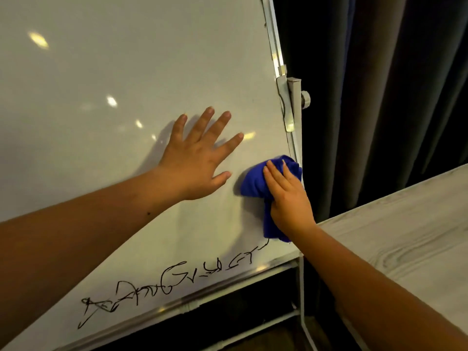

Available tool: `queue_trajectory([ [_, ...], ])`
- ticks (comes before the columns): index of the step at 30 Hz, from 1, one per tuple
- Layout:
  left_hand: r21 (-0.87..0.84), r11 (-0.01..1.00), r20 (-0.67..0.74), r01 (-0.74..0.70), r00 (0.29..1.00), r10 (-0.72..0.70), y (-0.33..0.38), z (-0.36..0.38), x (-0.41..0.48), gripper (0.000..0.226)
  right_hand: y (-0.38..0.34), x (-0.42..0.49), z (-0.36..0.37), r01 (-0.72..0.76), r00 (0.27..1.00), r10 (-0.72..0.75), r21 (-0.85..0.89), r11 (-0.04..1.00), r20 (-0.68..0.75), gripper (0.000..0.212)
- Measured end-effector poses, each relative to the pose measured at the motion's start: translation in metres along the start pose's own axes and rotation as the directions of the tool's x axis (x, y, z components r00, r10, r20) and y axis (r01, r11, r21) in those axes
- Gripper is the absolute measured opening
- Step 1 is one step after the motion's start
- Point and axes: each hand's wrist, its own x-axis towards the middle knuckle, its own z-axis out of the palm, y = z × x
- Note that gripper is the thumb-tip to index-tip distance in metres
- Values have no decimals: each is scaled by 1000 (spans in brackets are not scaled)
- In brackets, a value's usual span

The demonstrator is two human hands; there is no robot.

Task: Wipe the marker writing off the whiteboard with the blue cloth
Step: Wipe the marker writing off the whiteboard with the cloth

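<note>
Off to my right I see a dark curtain (379, 97) hanging in heavy vertical folds, filling the upper right of the view. Below it, a pale worktop (405, 236) with a grey wood-grain pattern runs from the right edge toward the lower middle. Its surface looks bare where I can see it. Under the bottom rail I make out white metal stand tubing (302, 300) against a dark floor area, too dim to tell more.

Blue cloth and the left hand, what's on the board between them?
Nothing: in the head view only bare whiteboard separates the left hand from the blue cloth.
</note>
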Motion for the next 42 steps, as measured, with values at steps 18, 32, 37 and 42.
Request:
queue_trajectory([
  [18,74,985,86,-158,985,151,21,69,-27,73,-12,-82,52,-622,753,658,342,704,16,80],
  [32,85,984,62,-157,986,152,26,67,-25,73,-27,-120,82,-728,542,840,504,465,8,74],
  [37,91,985,81,-150,986,143,25,68,-27,73,-74,-141,105,-595,776,620,460,659,116,78],
  [42,93,980,62,-174,984,169,21,69,-27,72,-37,-138,90,-655,698,714,451,606,56,76],
])
